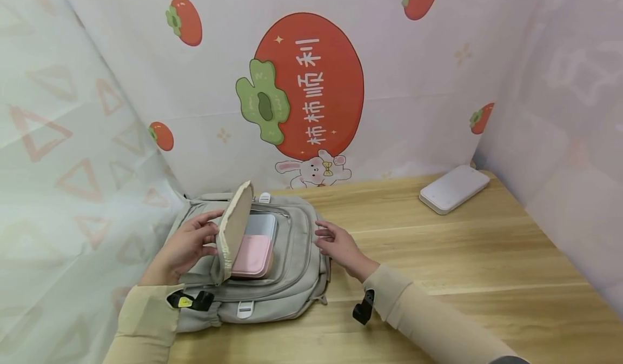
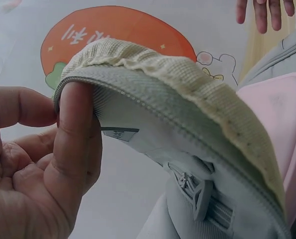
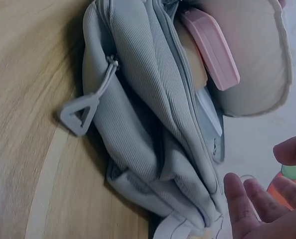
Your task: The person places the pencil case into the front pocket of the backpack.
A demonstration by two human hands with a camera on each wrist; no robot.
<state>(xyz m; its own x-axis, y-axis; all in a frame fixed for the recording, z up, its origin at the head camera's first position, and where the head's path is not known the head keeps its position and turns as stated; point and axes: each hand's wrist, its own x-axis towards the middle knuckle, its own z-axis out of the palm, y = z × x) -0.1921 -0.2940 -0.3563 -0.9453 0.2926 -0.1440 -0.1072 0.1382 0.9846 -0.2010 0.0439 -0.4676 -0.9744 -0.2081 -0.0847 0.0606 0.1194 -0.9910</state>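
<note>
A grey backpack (image 1: 298,266) lies on the table with its front pocket unzipped. My left hand (image 1: 187,245) pinches the edge of the pocket flap (image 1: 237,229) and holds it raised; the left wrist view shows the fingers on its zipper edge (image 2: 123,92). Inside the pocket sit a pink case (image 1: 253,253) and a pale blue-grey case (image 1: 265,224). A tan item (image 3: 192,57) shows beneath the pink one in the right wrist view. My right hand (image 1: 343,250), holding nothing, hovers at the backpack's right side with its fingers loosely bent.
A white rounded box (image 1: 455,189) rests at the table's back right corner. The wooden table (image 1: 413,266) meets a printed cloth backdrop (image 1: 404,72) behind and cloth on both sides. A triangular zipper pull (image 3: 80,112) hangs from the backpack's side.
</note>
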